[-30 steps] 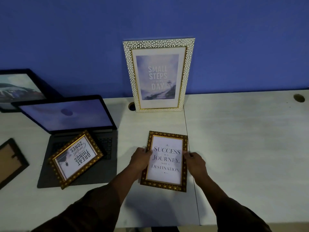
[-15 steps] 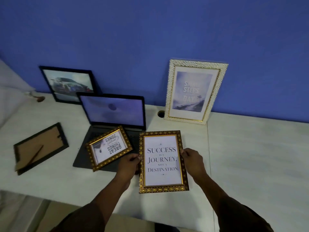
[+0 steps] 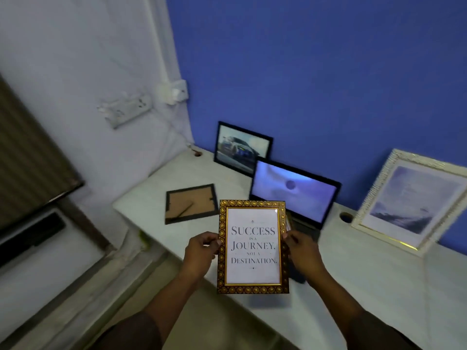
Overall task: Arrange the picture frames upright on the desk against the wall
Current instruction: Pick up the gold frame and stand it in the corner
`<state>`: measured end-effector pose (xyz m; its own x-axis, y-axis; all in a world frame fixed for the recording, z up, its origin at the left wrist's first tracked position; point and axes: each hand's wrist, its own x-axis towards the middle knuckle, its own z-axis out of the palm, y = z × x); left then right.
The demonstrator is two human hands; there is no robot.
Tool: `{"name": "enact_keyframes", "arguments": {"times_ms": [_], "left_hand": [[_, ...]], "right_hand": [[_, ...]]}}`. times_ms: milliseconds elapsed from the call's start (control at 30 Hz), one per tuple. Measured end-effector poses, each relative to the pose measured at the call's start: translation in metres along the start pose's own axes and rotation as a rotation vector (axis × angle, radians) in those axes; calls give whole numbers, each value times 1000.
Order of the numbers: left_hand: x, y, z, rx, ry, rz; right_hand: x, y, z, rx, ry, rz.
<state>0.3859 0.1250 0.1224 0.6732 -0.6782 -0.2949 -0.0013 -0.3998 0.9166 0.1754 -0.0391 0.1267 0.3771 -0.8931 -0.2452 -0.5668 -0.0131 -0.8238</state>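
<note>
I hold a gold-patterned frame (image 3: 253,246) reading "Success is a journey" up above the white desk (image 3: 379,279), its print facing me. My left hand (image 3: 201,251) grips its left edge and my right hand (image 3: 302,248) grips its right edge. A white textured frame (image 3: 412,202) leans upright against the blue wall at the right. A black frame with a car picture (image 3: 241,149) leans on the wall at the back. Another black frame (image 3: 190,203) lies face down on the desk. The second gold frame is hidden behind the one I hold.
An open laptop (image 3: 293,195) sits on the desk between the car frame and the white frame. A cable hole (image 3: 345,217) lies beside the white frame. A white side wall with a socket strip (image 3: 126,111) stands left, past the desk's left edge.
I have lifted the gold frame off the desk and raised it toward me. My view has swung left, bringing the side wall and the desk's left edge into sight.
</note>
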Motion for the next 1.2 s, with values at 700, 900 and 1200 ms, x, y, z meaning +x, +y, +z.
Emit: {"name": "enact_keyframes", "arguments": {"times_ms": [700, 900, 1200], "left_hand": [[111, 45, -184, -5, 357, 55], [163, 46, -203, 39, 372, 36], [272, 39, -239, 64, 380, 20]], "right_hand": [[143, -179, 162, -23, -281, -347], [189, -208, 187, -135, -283, -383], [279, -255, 255, -281, -231, -435]]}}
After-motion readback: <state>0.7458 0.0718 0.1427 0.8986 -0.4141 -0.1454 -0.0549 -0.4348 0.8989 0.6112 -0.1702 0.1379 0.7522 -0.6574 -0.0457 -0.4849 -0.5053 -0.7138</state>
